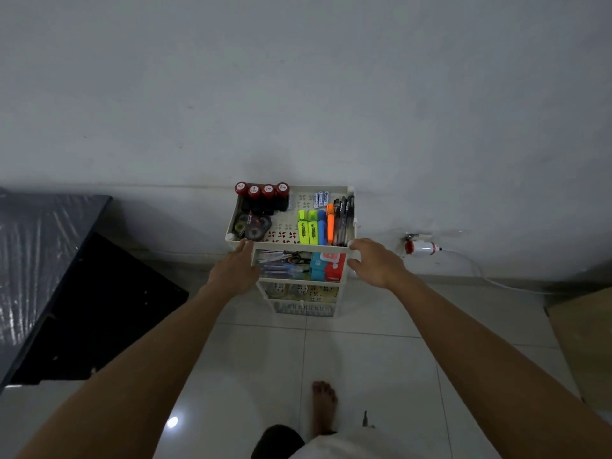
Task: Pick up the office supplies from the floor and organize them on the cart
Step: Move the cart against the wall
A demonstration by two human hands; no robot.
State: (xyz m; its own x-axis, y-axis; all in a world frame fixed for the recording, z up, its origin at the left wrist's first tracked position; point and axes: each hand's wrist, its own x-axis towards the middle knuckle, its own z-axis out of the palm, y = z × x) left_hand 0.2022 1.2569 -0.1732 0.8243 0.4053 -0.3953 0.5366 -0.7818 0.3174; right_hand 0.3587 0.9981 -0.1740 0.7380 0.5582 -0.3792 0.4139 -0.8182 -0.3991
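Left hand: left hand point(235, 269) reaches forward to the near left corner of the cart's top tray, fingers fairly straight, tips at the tray rim; whether they touch it, cannot tell. Nothing held.
Right hand: right hand point(376, 262) at the near right corner of the same tray, index finger and thumb curled toward the corner post; a firm grip on it cannot be confirmed.
Cart: white plastic cart point(350, 226), tiered, stands against the wall straight ahead, between the two hands.
Top tray, beyond left hand: four red-capped stamps point(262, 191) in a row at the far left; dark tape dispensers point(252, 225) just nearer, close to the left fingertips.
Top tray, beyond right hand: highlighters point(313, 227) side by side, two yellow-green, one blue, one orange; black pens point(344, 220) beside them against the right rim; small batteries point(321, 198) at the far edge.
Second tier, between hands: scissors point(284, 258) and blue pens point(281, 268) toward the left hand; blue box point(318, 266) and red box point(334, 268) toward the right hand.
Third tier: clear tape rolls point(288, 290), dim, below the hands.
Right of right hand: red and white object point(420, 248) low at the wall, with a white cable.
Left of left hand: dark furniture point(59, 276).
Below hands: tiled floor point(364, 359); bare foot point(324, 405).
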